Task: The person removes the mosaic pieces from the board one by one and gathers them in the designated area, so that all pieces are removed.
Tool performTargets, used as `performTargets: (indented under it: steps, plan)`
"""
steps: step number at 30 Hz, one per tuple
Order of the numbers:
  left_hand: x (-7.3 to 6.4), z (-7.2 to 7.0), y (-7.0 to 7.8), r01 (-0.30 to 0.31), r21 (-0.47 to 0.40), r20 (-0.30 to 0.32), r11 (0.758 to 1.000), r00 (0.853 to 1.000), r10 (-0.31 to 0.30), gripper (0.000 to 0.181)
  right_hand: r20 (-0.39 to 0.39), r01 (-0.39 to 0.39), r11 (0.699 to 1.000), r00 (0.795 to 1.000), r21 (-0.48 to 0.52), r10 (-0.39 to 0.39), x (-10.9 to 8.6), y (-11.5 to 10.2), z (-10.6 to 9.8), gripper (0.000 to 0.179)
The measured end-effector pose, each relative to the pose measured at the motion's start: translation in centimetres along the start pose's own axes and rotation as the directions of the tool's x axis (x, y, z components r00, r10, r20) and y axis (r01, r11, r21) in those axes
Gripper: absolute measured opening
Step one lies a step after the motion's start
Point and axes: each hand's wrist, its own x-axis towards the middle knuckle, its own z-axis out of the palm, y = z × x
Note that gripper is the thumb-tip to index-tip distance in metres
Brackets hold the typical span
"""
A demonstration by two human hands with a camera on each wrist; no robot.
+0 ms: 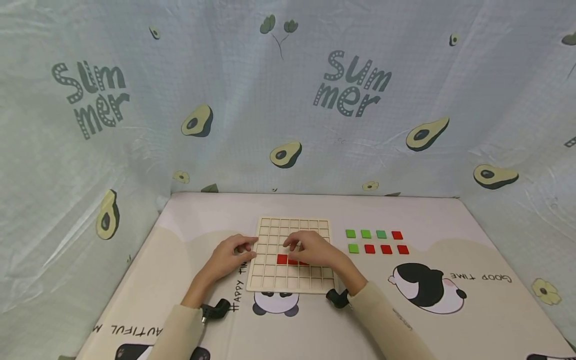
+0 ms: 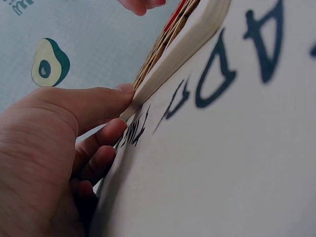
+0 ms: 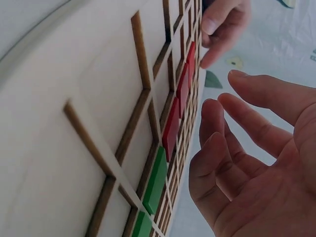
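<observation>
A pale wooden grid board (image 1: 268, 275) lies flat on the table. Along one row of its cells sit red tiles (image 1: 282, 259), partly covered by my right hand in the head view. Green tiles (image 3: 156, 181) follow the red ones in the right wrist view. My right hand (image 1: 311, 248) hovers over the board, fingers loosely bent, with nothing between them. At the board's left edge rests my left hand (image 1: 229, 256). Its thumb (image 2: 106, 104) touches the board's side in the left wrist view, while the other fingers bend loosely below.
Right of the board, loose green tiles (image 1: 353, 248) and red tiles (image 1: 386, 249) lie in two rows. The table cover (image 1: 360, 325) bears printed pandas and lettering. A curtain (image 1: 243, 90) with avocado prints hangs behind and at both sides.
</observation>
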Motion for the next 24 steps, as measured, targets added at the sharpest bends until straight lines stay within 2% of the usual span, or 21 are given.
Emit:
performTargets:
  steps: [11,24]
  plan:
    - [-0.1,0.0,0.3,0.011,0.008,0.004,1.000,1.000,-0.012,0.043,0.037,0.004,0.997,0.999,-0.073,-0.002,1.0,-0.6,0.6,0.023]
    - [-0.1,0.0,0.1,0.000,0.016,-0.005,1.000,1.000,0.000,0.043,0.053,-0.021,0.995,0.998,-0.097,0.026,1.6,-0.4,1.0,0.019]
